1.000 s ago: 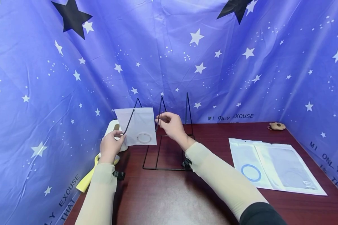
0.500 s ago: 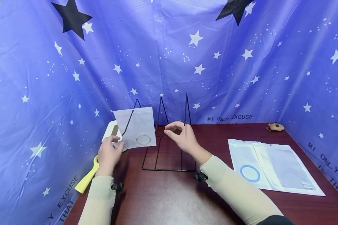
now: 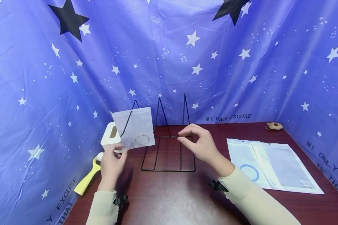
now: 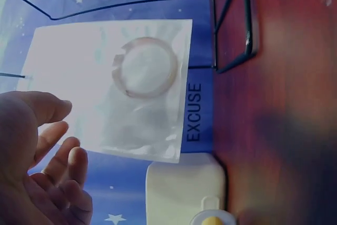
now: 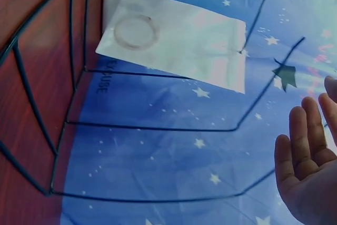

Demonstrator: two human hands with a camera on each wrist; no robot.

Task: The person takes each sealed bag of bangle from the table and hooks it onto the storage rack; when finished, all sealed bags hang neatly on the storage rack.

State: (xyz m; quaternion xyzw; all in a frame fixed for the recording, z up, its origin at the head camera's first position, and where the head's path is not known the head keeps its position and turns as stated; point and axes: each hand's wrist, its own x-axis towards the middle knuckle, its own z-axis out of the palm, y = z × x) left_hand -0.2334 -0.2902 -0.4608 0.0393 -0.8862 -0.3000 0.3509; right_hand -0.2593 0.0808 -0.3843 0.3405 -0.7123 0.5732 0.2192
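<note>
A white zip bag (image 3: pixel 133 126) with a pale ring-shaped bracelet (image 3: pixel 142 139) inside hangs from the left hook of a black wire rack (image 3: pixel 168 170). The hook's rod passes through the hole near the bag's top edge, seen in the right wrist view. My left hand (image 3: pixel 112 165) is just below the bag's lower left corner, fingers loosely bent and holding nothing. To the right of the rack's uprights, my right hand (image 3: pixel 201 143) is in the air with thumb and fingers apart, nothing between them. The rack's middle and right hooks bear no bag.
Two flat white bags (image 3: pixel 291 168) lie on the right of the table (image 3: pixel 169 200), one with a blue ring (image 3: pixel 249 172) showing. A white box (image 3: pixel 110 134) and a yellow-handled tool (image 3: pixel 87 179) are at the left. A small tan object (image 3: pixel 274 126) sits at the back right.
My left hand has let go near the bag's edge and dropped lower. The right hand has drawn back from the middle hook, rightward and toward me. The bag stays on the left hook.
</note>
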